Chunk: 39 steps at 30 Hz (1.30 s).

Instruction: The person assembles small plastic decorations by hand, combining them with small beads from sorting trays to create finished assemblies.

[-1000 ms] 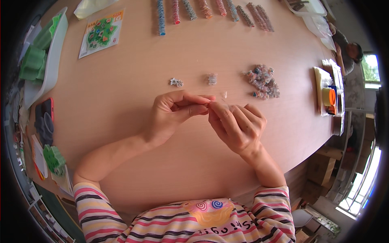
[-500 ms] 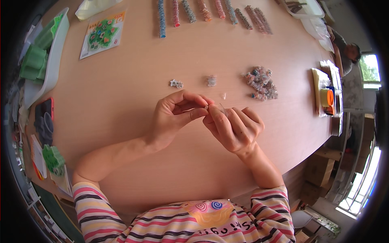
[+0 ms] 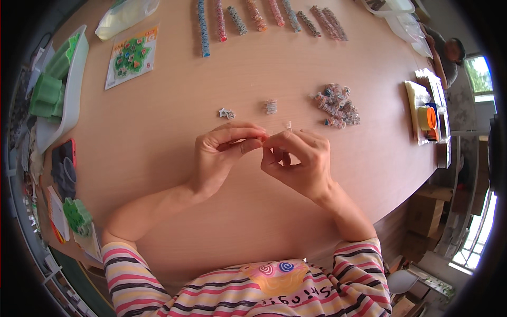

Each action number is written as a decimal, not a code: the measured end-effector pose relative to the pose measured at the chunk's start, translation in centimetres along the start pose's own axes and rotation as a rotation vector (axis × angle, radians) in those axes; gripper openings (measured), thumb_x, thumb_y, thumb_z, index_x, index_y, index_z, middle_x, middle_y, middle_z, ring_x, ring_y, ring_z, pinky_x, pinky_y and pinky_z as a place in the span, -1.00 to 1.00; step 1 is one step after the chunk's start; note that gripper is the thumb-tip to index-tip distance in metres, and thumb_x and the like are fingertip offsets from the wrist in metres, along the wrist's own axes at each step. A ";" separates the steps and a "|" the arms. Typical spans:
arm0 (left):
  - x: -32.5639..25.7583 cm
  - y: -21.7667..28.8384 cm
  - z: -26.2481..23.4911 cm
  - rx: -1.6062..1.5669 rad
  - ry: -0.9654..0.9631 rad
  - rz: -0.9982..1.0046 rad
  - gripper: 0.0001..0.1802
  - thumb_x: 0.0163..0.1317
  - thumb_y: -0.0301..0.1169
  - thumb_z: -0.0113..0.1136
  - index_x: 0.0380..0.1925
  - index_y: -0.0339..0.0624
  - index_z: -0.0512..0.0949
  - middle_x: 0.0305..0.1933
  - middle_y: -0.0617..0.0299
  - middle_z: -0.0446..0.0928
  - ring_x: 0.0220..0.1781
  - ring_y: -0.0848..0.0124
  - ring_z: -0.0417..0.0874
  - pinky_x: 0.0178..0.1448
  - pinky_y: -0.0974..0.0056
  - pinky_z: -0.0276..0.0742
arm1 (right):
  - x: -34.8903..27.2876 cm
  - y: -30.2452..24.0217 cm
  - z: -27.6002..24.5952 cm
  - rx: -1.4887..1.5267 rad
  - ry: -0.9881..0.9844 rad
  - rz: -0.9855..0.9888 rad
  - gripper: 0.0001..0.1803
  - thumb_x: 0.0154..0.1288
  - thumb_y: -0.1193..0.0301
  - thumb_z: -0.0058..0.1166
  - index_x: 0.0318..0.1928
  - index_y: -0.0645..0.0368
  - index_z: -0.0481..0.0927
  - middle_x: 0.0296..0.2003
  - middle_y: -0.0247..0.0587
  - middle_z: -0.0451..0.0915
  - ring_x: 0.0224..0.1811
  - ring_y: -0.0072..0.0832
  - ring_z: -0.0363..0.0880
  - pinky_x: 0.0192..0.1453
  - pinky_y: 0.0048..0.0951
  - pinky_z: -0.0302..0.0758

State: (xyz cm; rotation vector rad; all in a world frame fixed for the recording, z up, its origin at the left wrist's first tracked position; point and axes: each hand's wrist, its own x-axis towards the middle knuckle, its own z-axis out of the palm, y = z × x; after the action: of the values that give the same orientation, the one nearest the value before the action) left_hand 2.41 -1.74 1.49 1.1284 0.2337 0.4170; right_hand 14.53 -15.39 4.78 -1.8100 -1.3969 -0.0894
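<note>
1. Meanwhile, at a round wooden table (image 3: 174, 158), a person in a striped shirt brings both hands together above the tabletop, fingertips meeting.
2. Left hand (image 3: 222, 156): thumb and forefinger pinched narrow on a tiny piece (image 3: 262, 138), too small to identify.
3. Right hand (image 3: 296, 161): fingers curled, tips closed on the same tiny piece, with a small clear bit (image 3: 288, 126) sticking up just above its knuckles.
4. Beyond the hands lie two small star-shaped beads (image 3: 226, 113), a small clear bundle (image 3: 271, 106) and, further right, a heap of mixed beads (image 3: 336, 104).
5. Along the far edge, strands of strung beads (image 3: 264, 16) lie in a row, with a green illustrated card (image 3: 131, 57) to their left.
6. Far left, a white tray (image 3: 74, 84) holds green moulded pieces (image 3: 46, 90).
</note>
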 end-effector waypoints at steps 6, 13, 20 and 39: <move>0.7 0.2 -0.5 0.249 -0.087 0.169 -0.82 0.29 -0.65 0.22 -0.14 -0.29 0.68 -0.04 0.16 0.63 -0.01 0.38 0.69 0.15 0.32 0.67 | 0.8 1.4 -4.0 0.649 -0.248 0.618 -0.95 0.11 0.55 0.23 -0.36 0.19 0.65 -0.54 -0.29 0.64 -0.49 -0.65 0.63 -0.41 -0.56 0.53; 1.8 1.3 -0.6 0.133 -0.047 0.044 -0.82 0.40 -0.52 0.15 -0.07 -0.25 0.64 0.01 0.13 0.64 0.05 0.32 0.69 0.11 0.34 0.64 | 0.5 4.2 -4.9 -0.262 -0.240 0.185 -0.82 0.09 0.43 0.39 -0.47 0.12 0.59 -0.59 -0.35 0.60 -0.55 -0.54 0.61 -0.49 -0.47 0.46; 2.6 1.7 -1.0 -0.164 -0.063 -0.186 -0.82 0.38 -0.42 0.20 -0.07 -0.20 0.65 -0.03 0.17 0.66 0.04 0.36 0.68 0.14 0.32 0.62 | 2.0 2.2 -4.1 0.043 -0.086 0.089 -0.74 0.06 0.33 0.45 -0.28 0.07 0.64 -0.55 -0.44 0.54 -0.57 -0.56 0.51 -0.50 -0.47 0.45; 5.5 2.9 -0.1 0.117 -0.087 0.004 -0.75 0.30 -0.56 0.25 -0.02 -0.21 0.66 -0.02 0.27 0.61 -0.02 0.43 0.63 0.13 0.32 0.55 | 8.7 6.9 -4.7 -0.081 -0.159 0.144 -0.83 0.22 0.31 0.33 -0.33 0.13 0.70 -0.44 -0.24 0.72 -0.47 -0.39 0.68 -0.36 -0.37 0.56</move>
State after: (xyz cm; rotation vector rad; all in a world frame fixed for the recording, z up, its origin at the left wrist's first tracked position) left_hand 6.69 1.78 4.27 1.2590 0.1810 0.3606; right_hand 25.48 -11.98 8.47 -2.0166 -1.3838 0.0755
